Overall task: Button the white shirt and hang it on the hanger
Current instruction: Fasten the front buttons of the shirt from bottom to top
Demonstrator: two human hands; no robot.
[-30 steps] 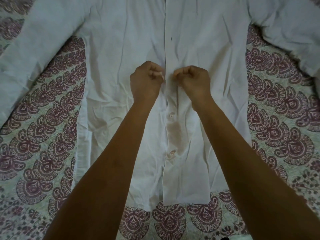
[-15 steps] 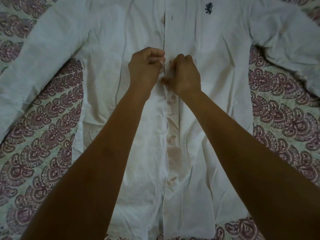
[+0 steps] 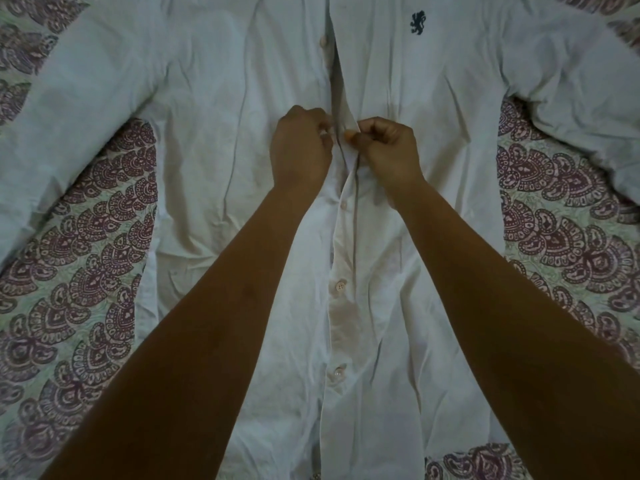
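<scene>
Shirt: The white shirt point(image 3: 225, 133) lies flat with its front side up. It is under both hands and spreads out far past them on each side.
Left hand: The left hand point(image 3: 301, 147) has its fingers curled in. It pinches the shirt's front edge, the side that has the buttons on it.
Right hand: The right hand point(image 3: 388, 150) is curled up too. Its thumb and finger pinch the other front edge, the strip that goes on top.
Between the hands: The two hands are very close. The two front edges are held between them.
Past the hands: The front is open there, with a dark gap point(image 3: 335, 81). One loose button point(image 3: 323, 41) sits beside the gap, on the left hand's side.
Near side of the hands: The front is closed here. Three done-up buttons point(image 3: 340, 285) run in a line between the two arms.
Lion: A small dark lion picture point(image 3: 417, 24) is on the chest, past the right hand.
Sleeves: One sleeve point(image 3: 86, 81) goes out to the left of the left hand. The other sleeve point(image 3: 571, 81) goes out to the right of the right hand.
Bed cover: A bed cover point(image 3: 86, 254) with purple swirly shapes shows beside each arm, under the shirt.
</scene>
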